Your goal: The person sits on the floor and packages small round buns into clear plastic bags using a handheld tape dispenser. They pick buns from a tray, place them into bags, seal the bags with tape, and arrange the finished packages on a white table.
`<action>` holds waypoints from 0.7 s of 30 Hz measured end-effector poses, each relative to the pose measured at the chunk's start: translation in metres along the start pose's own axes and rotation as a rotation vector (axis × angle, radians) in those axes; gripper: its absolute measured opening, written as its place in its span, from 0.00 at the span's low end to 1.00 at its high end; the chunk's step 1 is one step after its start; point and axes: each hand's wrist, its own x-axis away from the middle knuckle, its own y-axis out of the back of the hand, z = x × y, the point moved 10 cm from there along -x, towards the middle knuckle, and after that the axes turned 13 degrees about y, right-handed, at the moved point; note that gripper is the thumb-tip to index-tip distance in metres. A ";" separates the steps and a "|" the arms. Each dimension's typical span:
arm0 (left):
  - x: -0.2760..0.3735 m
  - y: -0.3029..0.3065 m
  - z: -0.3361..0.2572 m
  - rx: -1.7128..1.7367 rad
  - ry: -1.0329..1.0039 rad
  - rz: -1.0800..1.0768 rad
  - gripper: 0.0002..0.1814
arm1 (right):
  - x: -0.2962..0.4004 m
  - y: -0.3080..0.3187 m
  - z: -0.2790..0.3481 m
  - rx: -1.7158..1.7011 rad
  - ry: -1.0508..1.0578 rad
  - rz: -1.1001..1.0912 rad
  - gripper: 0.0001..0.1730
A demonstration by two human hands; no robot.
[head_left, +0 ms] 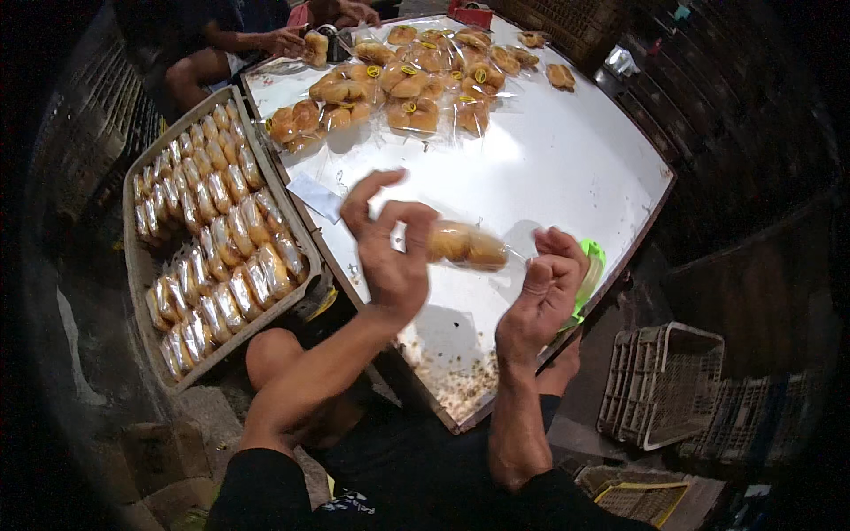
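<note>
A bread roll in a clear plastic bag hangs above the white tabletop, stretched between my two hands. My left hand, slightly blurred, has its thumb and a bent finger at the roll's left end, with another finger raised. At the other end, my right hand pinches the gathered tail of the bag. A bright green tabletop dispenser stands at the table's right edge, partly hidden behind my right hand. To the left of my left hand lies a pale sheet of paper.
Many bagged buns crowd the table's far side. At left, a plastic crate holds rows of wrapped rolls. Across the table, another person's hand is beside a bagged roll. Crates stand on the floor at right.
</note>
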 end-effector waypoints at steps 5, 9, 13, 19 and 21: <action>-0.030 -0.007 0.011 0.147 0.182 0.083 0.13 | -0.023 -0.027 -0.049 -0.168 -0.251 0.009 0.09; -0.015 -0.033 0.033 0.645 0.563 0.300 0.14 | -0.022 -0.038 -0.031 -0.486 -0.333 0.020 0.08; -0.010 -0.029 0.030 0.523 0.577 0.247 0.14 | -0.029 -0.029 -0.007 -0.444 -0.257 0.108 0.10; 0.007 -0.060 0.032 0.326 0.704 0.707 0.14 | -0.026 -0.032 0.003 -0.679 -0.285 0.139 0.07; 0.007 -0.061 0.035 0.207 0.654 0.702 0.15 | -0.019 -0.036 0.000 -0.730 -0.346 0.139 0.07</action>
